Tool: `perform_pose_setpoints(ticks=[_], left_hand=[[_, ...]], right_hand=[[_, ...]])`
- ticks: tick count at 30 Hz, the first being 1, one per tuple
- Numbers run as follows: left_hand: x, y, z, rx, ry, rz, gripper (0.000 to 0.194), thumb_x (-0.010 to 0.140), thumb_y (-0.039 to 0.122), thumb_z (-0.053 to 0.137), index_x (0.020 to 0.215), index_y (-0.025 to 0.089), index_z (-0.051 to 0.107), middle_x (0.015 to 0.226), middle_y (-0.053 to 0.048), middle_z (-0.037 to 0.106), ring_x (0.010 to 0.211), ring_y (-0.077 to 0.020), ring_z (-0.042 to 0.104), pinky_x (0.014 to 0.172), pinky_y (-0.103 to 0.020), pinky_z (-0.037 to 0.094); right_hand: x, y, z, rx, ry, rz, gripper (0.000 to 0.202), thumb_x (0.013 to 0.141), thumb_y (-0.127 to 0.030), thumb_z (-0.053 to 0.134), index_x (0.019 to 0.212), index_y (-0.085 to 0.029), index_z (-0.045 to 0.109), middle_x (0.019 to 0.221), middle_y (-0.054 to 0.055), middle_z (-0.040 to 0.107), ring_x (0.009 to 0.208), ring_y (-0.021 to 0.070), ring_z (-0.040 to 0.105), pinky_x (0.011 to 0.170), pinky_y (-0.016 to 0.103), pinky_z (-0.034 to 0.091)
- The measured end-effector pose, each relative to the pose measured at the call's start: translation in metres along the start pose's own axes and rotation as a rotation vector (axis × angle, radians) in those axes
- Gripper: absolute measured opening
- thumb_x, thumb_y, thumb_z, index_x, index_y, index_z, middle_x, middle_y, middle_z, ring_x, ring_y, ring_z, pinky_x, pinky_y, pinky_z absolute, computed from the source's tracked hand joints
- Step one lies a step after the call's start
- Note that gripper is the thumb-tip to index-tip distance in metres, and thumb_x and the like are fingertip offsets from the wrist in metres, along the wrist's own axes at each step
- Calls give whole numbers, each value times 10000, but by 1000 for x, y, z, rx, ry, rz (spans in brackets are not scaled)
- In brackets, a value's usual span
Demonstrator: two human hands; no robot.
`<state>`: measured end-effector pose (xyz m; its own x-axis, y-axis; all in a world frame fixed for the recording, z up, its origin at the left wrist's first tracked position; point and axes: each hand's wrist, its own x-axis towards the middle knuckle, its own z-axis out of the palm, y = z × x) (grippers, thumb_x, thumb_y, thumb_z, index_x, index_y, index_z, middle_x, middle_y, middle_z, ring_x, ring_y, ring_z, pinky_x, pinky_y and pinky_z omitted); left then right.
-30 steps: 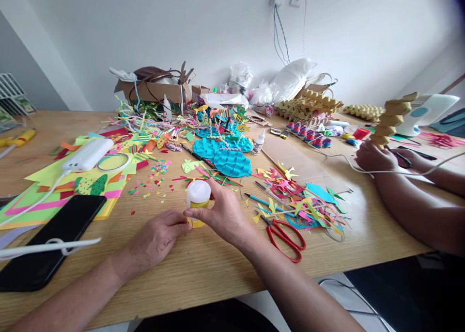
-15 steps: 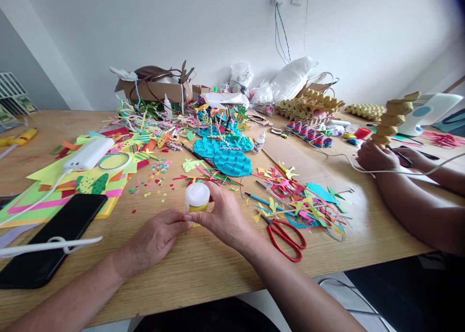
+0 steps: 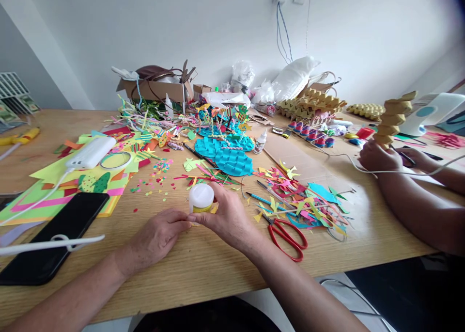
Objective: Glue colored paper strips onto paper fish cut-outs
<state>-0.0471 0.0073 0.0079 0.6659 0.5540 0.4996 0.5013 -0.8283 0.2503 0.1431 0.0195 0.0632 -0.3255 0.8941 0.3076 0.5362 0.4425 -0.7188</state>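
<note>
At the far left of the bench, we find a black phone lying flat, its upper end overlapping a spread of coloured paper; a white power bank rests on this paper. Next to the right is our left hand, fingers bent and partly closed, tips at the lower left side of the jar; we cannot tell whether it grips anything. The jar, yellow with a whitish cap, stands upright in front of us, between both hands. Our right hand is closed around the jar, thumb across the near side, fingers behind. Beyond it lies a blue scaled sheet, with a white bottle upright just beside. Farther right, we locate red-handled scissors, touching paper scraps. At far right, a co-worker's hand grasps a carton stack at its base.
</note>
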Motion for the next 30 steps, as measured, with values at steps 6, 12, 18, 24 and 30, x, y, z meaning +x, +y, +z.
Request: perform_pose_setpoints(ticks=[6,12,18,24,30], left_hand=[[-2,-1,1,30,-31,-20,313,833,52,361,964,179,615,931,-63,628,874,-163,589,747,-289,514],[0,0,0,37,-38,-16,318,816,35,359,936,167,622,911,-66,631,859,-162,586,740,-290,516],[0,0,0,10,-27,-23,320,815,33,369,959,176,617,926,-60,631,869,-159,586,751,-287,512],[-2,0,0,4,-40,-15,327,814,26,369,986,176,603,944,-61,623,881,-163,582,752,-289,507],[-1,1,-1,36,-56,-20,314,806,22,370,941,159,619,900,-68,627,855,-173,582,739,-293,505]], right_hand=[[1,4,-10,-14,36,-8,290,651,-339,711,831,-167,562,766,-1,609,698,154,546,591,226,356],[1,5,-15,-29,28,36,310,647,-361,712,846,-170,570,777,-1,614,710,161,549,606,234,360],[-1,2,-8,-34,18,-4,281,659,-357,704,806,-174,551,740,-10,598,671,147,538,564,220,334],[-1,1,-7,-45,-5,0,281,660,-363,702,795,-177,541,736,-10,589,667,144,531,565,220,336],[-1,4,-17,-56,-5,55,269,673,-349,685,817,-170,545,764,4,600,705,163,536,593,237,350]])
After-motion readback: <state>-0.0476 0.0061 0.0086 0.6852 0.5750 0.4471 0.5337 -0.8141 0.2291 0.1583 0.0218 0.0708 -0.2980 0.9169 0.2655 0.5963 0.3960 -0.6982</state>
